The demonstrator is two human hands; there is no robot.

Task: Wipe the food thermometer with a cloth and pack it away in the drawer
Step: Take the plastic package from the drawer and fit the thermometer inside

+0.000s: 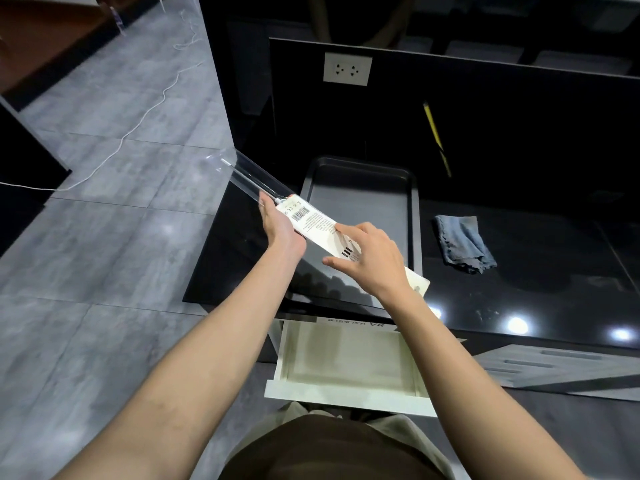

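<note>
I hold a long clear plastic package [308, 216] with a white printed card, slanted above the black counter. The thermometer's thin metal probe [242, 174] shows inside its clear upper end. My left hand [280, 225] grips the package at its middle from the left side. My right hand [370, 258] holds the lower card end, fingers spread over it. A blue-grey cloth [462, 244] lies crumpled on the counter to the right. Below the counter edge a white drawer [346, 393] stands pulled out, with nothing visible inside.
A dark metal baking tray [414, 202] sits on the counter under the package. A yellow-and-black stick [434, 133] lies further back. A wall socket [347, 69] is on the back panel. Grey tiled floor with a white cable [138, 123] lies to the left.
</note>
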